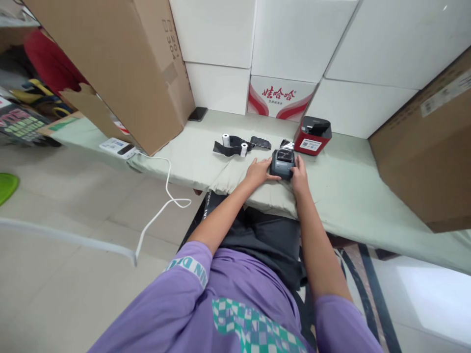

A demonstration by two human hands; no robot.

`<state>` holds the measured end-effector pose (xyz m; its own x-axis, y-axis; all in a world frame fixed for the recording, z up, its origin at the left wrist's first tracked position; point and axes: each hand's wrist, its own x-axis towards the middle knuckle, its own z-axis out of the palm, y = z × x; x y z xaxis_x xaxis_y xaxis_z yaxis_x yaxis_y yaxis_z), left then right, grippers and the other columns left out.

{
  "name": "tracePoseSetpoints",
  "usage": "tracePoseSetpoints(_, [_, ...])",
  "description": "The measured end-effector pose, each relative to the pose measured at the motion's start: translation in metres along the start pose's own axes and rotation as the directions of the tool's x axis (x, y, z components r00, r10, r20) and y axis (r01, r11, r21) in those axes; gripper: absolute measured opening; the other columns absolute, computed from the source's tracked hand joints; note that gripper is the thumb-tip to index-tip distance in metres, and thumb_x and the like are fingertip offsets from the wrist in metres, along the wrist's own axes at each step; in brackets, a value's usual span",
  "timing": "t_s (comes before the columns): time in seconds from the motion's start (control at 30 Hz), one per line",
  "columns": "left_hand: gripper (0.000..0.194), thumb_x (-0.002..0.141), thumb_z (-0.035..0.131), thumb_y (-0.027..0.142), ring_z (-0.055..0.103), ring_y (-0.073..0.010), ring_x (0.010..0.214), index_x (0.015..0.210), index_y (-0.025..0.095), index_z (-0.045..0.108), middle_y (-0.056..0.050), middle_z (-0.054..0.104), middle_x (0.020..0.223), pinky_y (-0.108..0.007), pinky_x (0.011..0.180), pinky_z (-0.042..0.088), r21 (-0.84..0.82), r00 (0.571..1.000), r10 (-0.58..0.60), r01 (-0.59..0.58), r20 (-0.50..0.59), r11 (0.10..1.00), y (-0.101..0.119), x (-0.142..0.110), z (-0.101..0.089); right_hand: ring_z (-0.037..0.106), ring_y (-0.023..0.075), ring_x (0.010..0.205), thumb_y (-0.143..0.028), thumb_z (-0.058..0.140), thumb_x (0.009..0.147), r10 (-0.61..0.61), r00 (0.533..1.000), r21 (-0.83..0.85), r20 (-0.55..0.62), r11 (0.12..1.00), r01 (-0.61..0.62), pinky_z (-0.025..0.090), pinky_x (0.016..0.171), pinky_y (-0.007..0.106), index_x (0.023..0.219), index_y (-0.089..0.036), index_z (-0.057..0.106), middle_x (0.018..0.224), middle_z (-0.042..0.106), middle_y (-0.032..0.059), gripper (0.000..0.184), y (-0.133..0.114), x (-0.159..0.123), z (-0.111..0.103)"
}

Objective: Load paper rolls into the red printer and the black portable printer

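Observation:
A small dark grey label printer (282, 163) rests on the pale green padded table (349, 196) straight ahead of me. My left hand (258, 172) grips its left side, fingers curled against the casing. My right hand (299, 174) holds its right side the same way. Just behind the printer lies a crumpled silvery wrapper (286, 144). To the left are two white paper rolls (226, 140) (243, 149) lying on black plastic wrapping (230, 148), and another black wrapper (261, 142).
A red and black printer (312, 136) stands behind to the right. White boxes (294, 44) line the back. Large cardboard cartons stand at the left (121, 68) and right (430, 142). A phone (197, 113), a white device (117, 147) and a dangling white cable (162, 206) are on the left.

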<state>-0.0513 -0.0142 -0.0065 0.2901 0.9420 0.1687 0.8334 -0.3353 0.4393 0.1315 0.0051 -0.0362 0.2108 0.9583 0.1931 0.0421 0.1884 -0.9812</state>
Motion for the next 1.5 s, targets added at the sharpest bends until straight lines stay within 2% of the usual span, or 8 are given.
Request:
tracePoseSetpoints(0.17, [0.092,0.085,0.072,0.058,0.05,-0.0286,0.145,0.159,0.016,0.037,-0.015,0.052,0.156,-0.044,0.13,0.02,0.004,1.0,0.012,-0.012,-0.009,1.0,0.001,-0.002,-0.001,0.04,0.0261,0.152,-0.019,0.055,0.069,-0.034,0.999,0.008,0.019,0.999,0.034,0.022,0.129,0.049,0.15,-0.021,0.046,0.158,0.051,0.0062,0.081,0.004,0.002,-0.002])
tracePoseSetpoints(0.3, [0.092,0.084,0.071,0.061,0.054,-0.0281,0.14,0.158,0.016,0.039,-0.015,0.055,0.154,-0.042,0.128,0.023,0.012,1.0,0.003,-0.003,-0.018,1.0,0.002,-0.002,-0.001,0.04,0.0271,0.152,-0.019,0.059,0.068,-0.056,0.998,0.011,0.029,0.998,0.056,0.026,0.129,0.046,0.147,-0.02,0.049,0.158,0.051,0.0088,0.08,0.006,0.005,-0.002])
tracePoseSetpoints(0.53, [0.092,0.082,0.072,0.064,0.053,-0.0288,0.141,0.157,0.02,0.04,-0.013,0.053,0.156,-0.042,0.128,0.024,0.023,1.0,-0.013,0.013,-0.015,1.0,0.002,0.0,0.001,0.055,0.0286,0.139,-0.021,0.06,0.068,-0.087,0.996,0.004,0.012,0.996,0.087,0.035,0.124,0.049,0.135,-0.018,0.059,0.142,0.064,0.0112,0.067,0.009,0.011,0.0])
tracePoseSetpoints(0.9, [0.09,0.085,0.071,0.058,0.049,-0.0265,0.146,0.158,0.018,0.038,-0.013,0.051,0.157,-0.042,0.128,0.024,0.024,1.0,-0.005,0.005,-0.011,1.0,0.003,-0.002,-0.001,0.054,0.0275,0.139,-0.021,0.061,0.067,-0.096,0.995,0.011,0.004,0.995,0.096,0.035,0.124,0.048,0.129,-0.02,0.06,0.142,0.064,0.0102,0.063,0.01,0.009,-0.001])
tracePoseSetpoints(1.13, [0.084,0.087,0.068,0.057,0.042,-0.0286,0.15,0.157,0.019,0.039,-0.013,0.052,0.157,-0.049,0.13,0.013,0.06,1.0,0.027,-0.028,0.013,0.998,0.004,-0.001,-0.004,0.056,0.0281,0.137,-0.02,0.059,0.064,-0.09,0.996,-0.009,-0.018,0.996,0.09,0.037,0.123,0.048,0.128,-0.018,0.06,0.141,0.065,0.0109,0.064,0.005,0.007,0.0])
tracePoseSetpoints(1.27, [0.082,0.086,0.067,0.061,0.043,-0.0297,0.149,0.152,0.016,0.046,-0.016,0.057,0.151,-0.049,0.131,0.012,0.069,0.998,0.063,-0.063,-0.004,0.996,0.002,0.001,-0.006,0.055,0.0288,0.138,-0.022,0.059,0.067,-0.088,0.996,-0.037,-0.013,0.995,0.088,0.037,0.123,0.05,0.13,-0.019,0.062,0.141,0.066,0.01,0.064,0.005,0.006,0.0])
tracePoseSetpoints(1.5, [0.084,0.086,0.068,0.059,0.044,-0.0283,0.149,0.154,0.016,0.042,-0.015,0.057,0.152,-0.05,0.131,0.009,0.036,0.999,0.043,-0.043,0.018,0.998,0.003,0.0,-0.008,0.055,0.0281,0.137,-0.022,0.056,0.067,-0.085,0.996,-0.059,-0.028,0.995,0.084,0.037,0.122,0.049,0.132,-0.018,0.061,0.141,0.065,0.0094,0.065,0.001,0.002,0.002])
